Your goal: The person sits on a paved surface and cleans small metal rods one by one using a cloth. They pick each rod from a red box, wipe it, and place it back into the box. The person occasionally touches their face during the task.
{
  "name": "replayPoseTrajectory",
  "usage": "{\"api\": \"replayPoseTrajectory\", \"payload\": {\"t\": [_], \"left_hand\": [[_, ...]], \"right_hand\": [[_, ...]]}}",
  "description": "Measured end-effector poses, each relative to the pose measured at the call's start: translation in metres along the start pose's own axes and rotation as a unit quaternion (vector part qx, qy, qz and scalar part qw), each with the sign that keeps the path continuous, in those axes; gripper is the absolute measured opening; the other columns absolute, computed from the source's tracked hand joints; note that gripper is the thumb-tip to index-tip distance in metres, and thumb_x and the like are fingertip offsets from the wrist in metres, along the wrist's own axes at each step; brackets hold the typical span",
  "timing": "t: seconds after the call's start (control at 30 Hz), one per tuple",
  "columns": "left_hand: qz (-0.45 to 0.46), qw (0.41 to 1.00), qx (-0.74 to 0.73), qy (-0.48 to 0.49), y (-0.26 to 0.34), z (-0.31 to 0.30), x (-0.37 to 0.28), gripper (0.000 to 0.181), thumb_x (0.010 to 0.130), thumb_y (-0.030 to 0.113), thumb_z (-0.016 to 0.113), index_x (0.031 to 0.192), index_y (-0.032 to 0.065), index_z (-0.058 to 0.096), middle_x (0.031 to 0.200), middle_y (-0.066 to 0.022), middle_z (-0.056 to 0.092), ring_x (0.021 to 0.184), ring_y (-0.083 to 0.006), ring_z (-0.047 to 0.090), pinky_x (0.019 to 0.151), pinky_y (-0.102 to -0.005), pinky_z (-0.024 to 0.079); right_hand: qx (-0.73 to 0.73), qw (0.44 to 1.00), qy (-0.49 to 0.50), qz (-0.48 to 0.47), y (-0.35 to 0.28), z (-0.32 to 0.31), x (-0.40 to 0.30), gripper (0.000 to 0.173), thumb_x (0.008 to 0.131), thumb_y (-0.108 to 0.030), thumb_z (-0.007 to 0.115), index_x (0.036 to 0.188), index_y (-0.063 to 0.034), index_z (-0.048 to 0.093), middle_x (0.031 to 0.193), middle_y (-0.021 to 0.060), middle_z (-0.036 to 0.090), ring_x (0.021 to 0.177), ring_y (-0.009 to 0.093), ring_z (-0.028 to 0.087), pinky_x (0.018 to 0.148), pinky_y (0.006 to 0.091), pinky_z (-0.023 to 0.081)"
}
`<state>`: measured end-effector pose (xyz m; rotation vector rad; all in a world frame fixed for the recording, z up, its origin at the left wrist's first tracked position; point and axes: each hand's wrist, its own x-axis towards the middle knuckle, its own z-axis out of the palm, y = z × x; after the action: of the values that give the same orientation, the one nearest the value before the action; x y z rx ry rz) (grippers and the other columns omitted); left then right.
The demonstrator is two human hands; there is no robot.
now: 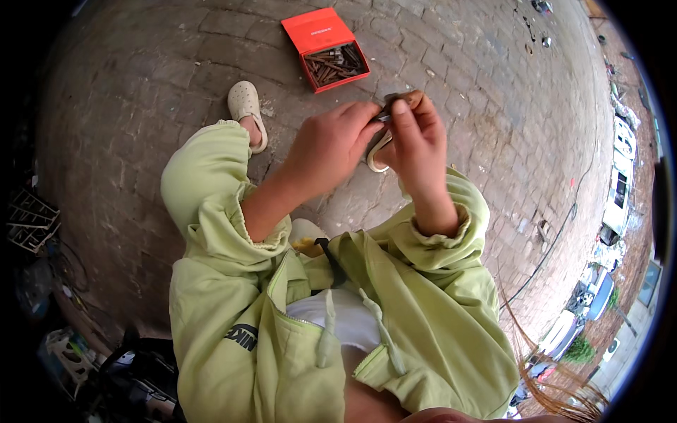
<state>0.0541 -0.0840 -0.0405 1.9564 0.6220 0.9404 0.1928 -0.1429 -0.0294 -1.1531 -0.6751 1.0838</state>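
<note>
Above the paving, my left hand (pixel 332 144) pinches one end of a small dark metal piece (pixel 389 108). My right hand (pixel 420 129) grips its other side between thumb and fingers. The fingers cover much of the piece, so its exact kind cannot be made out. Just beyond my hands, a red box (pixel 362 78) lies on the ground with its lid (pixel 317 29) folded back. Inside it are many rusty, elongated metal pieces (pixel 333 67), heaped loosely, with a few greyer ones towards the back.
Cream clogs are on my feet, the left clog (pixel 244 100) close to the box. A dark cable (pixel 550 246) runs over the brick paving (pixel 502 121) at right. Dark clutter (pixel 140 378) lies at lower left, near a metal rack (pixel 31 219). Parked vehicles (pixel 600 296) line the far right.
</note>
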Motion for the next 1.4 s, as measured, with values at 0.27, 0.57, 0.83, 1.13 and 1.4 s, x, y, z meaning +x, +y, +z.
{"api": "replayPoseTrajectory", "payload": {"t": [0.27, 0.57, 0.83, 1.13, 1.4], "left_hand": [[-0.114, 0.971, -0.210, -0.032, 0.009, -0.009, 0.001, 0.018, 0.096, 0.013, 0.050, 0.102, -0.0027, 0.057, 0.074, -0.0103, 0.059, 0.062, -0.0139, 0.051, 0.058, -0.0291, 0.043], [-0.107, 0.982, -0.156, -0.005, 0.010, -0.008, -0.002, 0.015, 0.096, 0.013, 0.051, 0.099, -0.0011, 0.054, 0.072, -0.0129, 0.058, 0.061, -0.0226, 0.055, 0.057, -0.0335, 0.043], [0.001, 0.987, 0.156, -0.039, -0.003, 0.003, -0.012, 0.011, 0.089, 0.012, 0.056, 0.092, 0.0025, 0.051, 0.080, -0.0149, 0.058, 0.072, -0.0397, 0.058, 0.056, -0.0456, 0.044], [-0.267, 0.853, -0.445, -0.046, 0.003, -0.001, -0.012, 0.020, 0.100, 0.017, 0.045, 0.100, -0.0006, 0.054, 0.072, -0.0060, 0.054, 0.062, -0.0112, 0.049, 0.056, -0.0313, 0.043], [-0.035, 0.999, -0.040, -0.004, -0.002, 0.006, -0.011, 0.016, 0.096, 0.016, 0.049, 0.090, 0.0020, 0.049, 0.077, -0.0176, 0.060, 0.069, -0.0390, 0.057, 0.054, -0.0432, 0.042]], "right_hand": [[0.196, 0.977, -0.076, 0.018, -0.010, -0.010, -0.001, 0.011, 0.098, -0.015, 0.052, 0.105, -0.0062, 0.054, 0.089, 0.0009, 0.054, 0.076, 0.010, 0.048, 0.078, 0.0313, 0.047], [-0.135, 0.986, -0.045, -0.089, -0.005, 0.005, -0.011, 0.017, 0.097, -0.010, 0.054, 0.109, 0.0023, 0.054, 0.094, 0.0030, 0.059, 0.088, 0.008, 0.054, 0.079, 0.0234, 0.046], [-0.157, 0.987, -0.004, -0.030, 0.013, -0.001, -0.011, 0.012, 0.097, -0.010, 0.055, 0.103, 0.0005, 0.055, 0.090, 0.0009, 0.057, 0.082, 0.005, 0.050, 0.074, 0.0199, 0.042], [-0.072, 0.993, -0.070, -0.056, 0.000, 0.004, -0.008, 0.012, 0.096, -0.010, 0.057, 0.103, -0.0002, 0.054, 0.092, 0.0014, 0.059, 0.083, 0.007, 0.053, 0.073, 0.0220, 0.045], [-0.062, 0.996, -0.064, -0.014, 0.007, -0.006, -0.009, 0.012, 0.095, -0.010, 0.059, 0.101, -0.0009, 0.054, 0.092, 0.0005, 0.059, 0.081, 0.007, 0.053, 0.073, 0.0220, 0.044]]}}
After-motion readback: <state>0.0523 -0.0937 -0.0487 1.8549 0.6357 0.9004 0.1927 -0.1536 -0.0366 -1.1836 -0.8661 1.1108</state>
